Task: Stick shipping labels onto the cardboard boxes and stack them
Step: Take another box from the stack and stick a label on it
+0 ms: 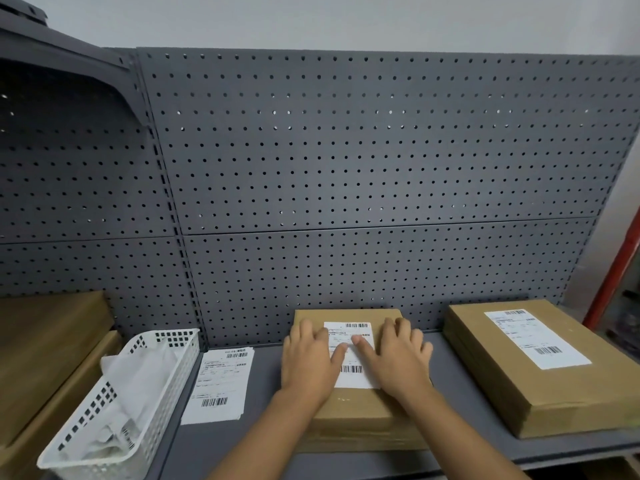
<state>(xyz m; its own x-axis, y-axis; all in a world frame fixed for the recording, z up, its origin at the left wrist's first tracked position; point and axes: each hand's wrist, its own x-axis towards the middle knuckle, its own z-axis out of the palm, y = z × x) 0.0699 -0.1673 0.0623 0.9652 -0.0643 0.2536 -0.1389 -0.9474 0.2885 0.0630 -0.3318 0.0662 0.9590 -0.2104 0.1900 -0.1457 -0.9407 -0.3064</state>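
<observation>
Spanning the frame: grey shelf (266,379) | right – labelled box stack (502,375) resting on shelf | centre – cardboard box (360,410) lying flat | left hand (308,365) and right hand (398,362): fingers spread, palms down, pressing shipping label (353,375) onto the top of the centre box

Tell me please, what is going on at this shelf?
A person is smoothing a shipping label onto a cardboard box on the grey shelf. The left hand and the right hand both press flat on it. To the right sits an already labelled box. To the left lie spare labels, and beside them stands a white basket of crumpled paper.
</observation>
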